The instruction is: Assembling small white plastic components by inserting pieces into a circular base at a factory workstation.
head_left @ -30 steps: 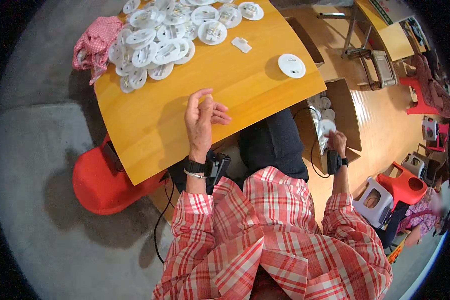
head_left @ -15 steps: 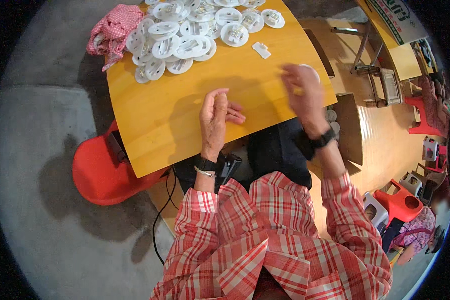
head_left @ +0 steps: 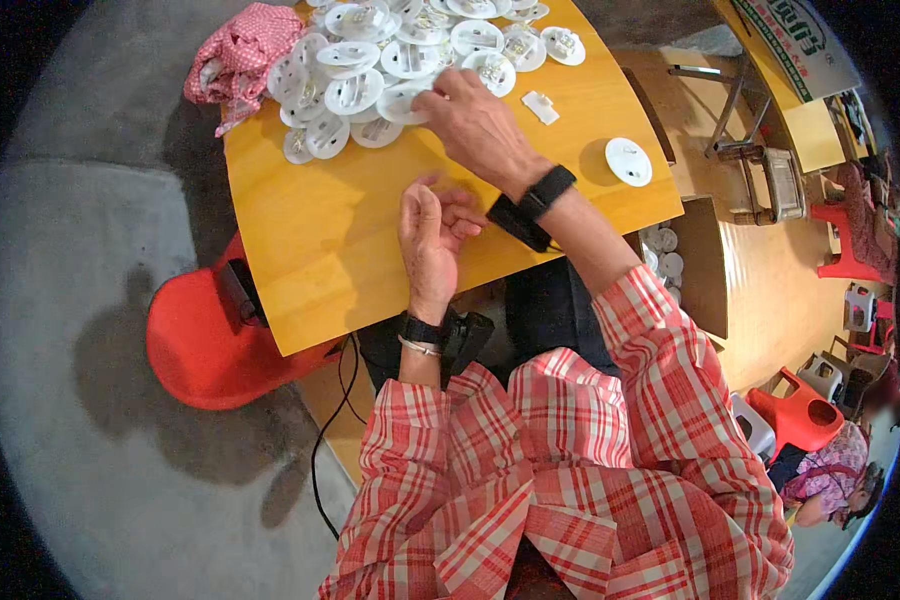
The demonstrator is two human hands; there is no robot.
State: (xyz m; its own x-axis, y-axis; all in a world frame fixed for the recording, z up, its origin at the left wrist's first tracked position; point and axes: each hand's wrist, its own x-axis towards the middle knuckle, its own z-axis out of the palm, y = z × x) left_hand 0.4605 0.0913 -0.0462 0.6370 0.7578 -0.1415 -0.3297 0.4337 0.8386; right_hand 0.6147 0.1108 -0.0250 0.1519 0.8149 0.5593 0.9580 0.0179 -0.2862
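Observation:
A heap of white round plastic discs [head_left: 354, 92], many with small fittings on their backs, covers the far side of the yellow table [head_left: 310, 230]. My right hand [head_left: 478, 128] reaches over the table to the near edge of this heap. Its fingers are closed on the right edge of one white disc [head_left: 400, 103], and the fingertips are partly hidden. My left hand [head_left: 432, 238] hovers palm inward above the near part of the table, empty, its fingers loosely bent and apart. One single white disc [head_left: 628, 162] lies face up near the table's right edge.
A small white plastic piece [head_left: 540, 108] lies right of the heap. Pink dotted cloth [head_left: 240, 60] bunches at the far left corner. Below the right edge, an open cardboard box [head_left: 705, 265] holds more discs. A red stool [head_left: 195, 340] stands left; another person [head_left: 832, 470] is far right.
My right hand has swung left and away from me, from the single disc at the right edge to the heap. That disc is now uncovered. My left hand has hardly moved.

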